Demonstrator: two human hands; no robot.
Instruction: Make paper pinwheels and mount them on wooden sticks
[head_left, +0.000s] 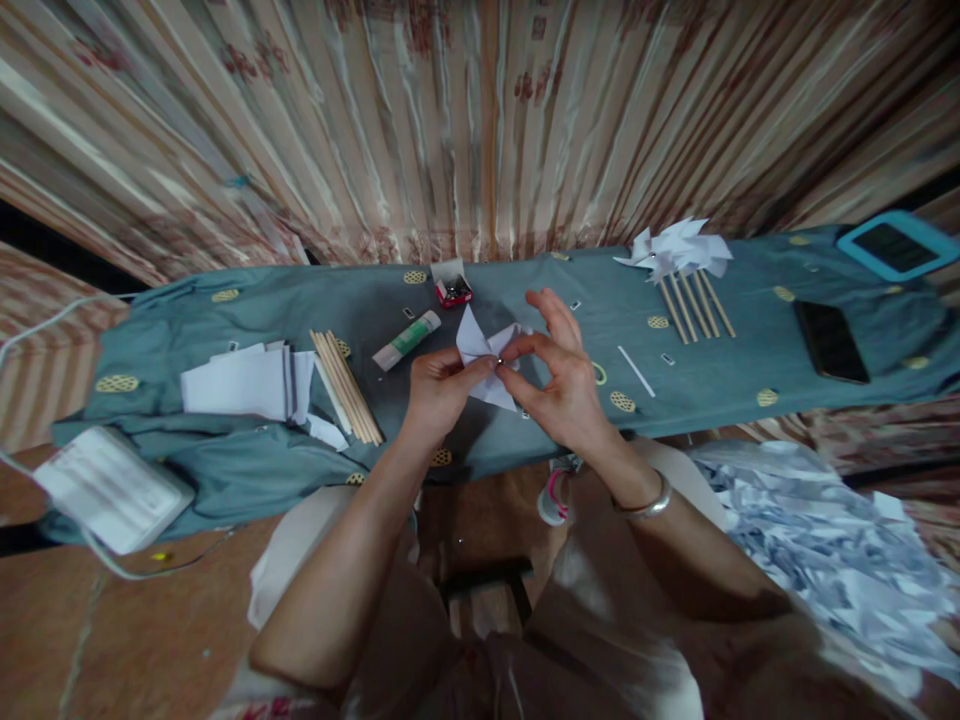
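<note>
Both my hands meet over the middle of a blue-grey cloth-covered table (255,300), holding a folded white paper pinwheel (475,345). My left hand (439,385) grips its lower left part with curled fingers. My right hand (559,375) pinches the centre between thumb and forefinger, where a small pin seems to sit, while its other fingers are raised. A metal bangle (651,505) circles my right wrist.
A glue stick (407,339), a small red box (454,290), a bundle of wooden sticks (346,388) and a stack of white paper (240,383) lie to the left. Finished pinwheels on sticks (681,262), a black phone (830,340) and a blue-framed tablet (896,245) lie to the right. Paper scraps (817,540) pile at lower right.
</note>
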